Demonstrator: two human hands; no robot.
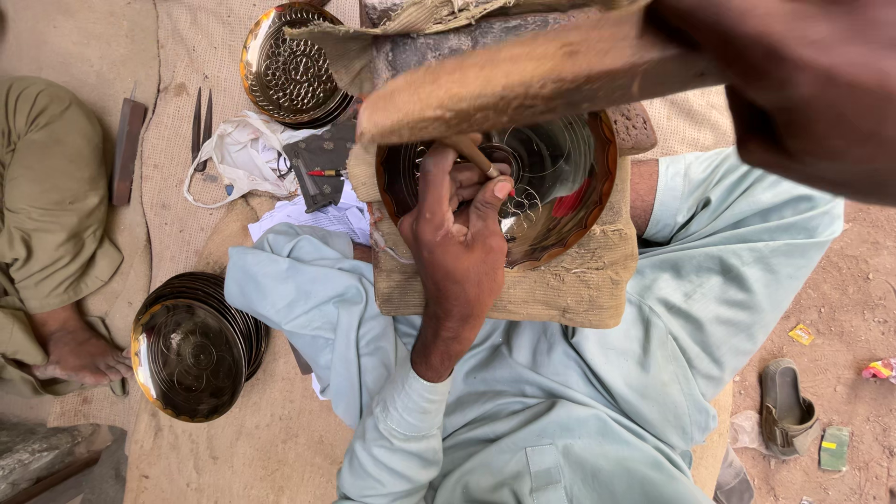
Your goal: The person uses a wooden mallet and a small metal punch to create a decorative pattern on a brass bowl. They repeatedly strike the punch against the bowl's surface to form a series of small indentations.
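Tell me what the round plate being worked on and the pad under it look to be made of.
Round plate: looks like polished metal, perhaps brass, with a mirror-like centre, a golden rim and an engraved pattern.
Pad: seems coarse burlap-like cloth, tan, with a woven texture and frayed threads.
The left hand presses a thin tool to the plate.

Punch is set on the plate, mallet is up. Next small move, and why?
Probably a short, light tap of the wooden mallet down onto the punch. The left hand holds the punch tip on the brass plate, beside engraved circles, while the right hand holds the mallet raised just above the punch's top.
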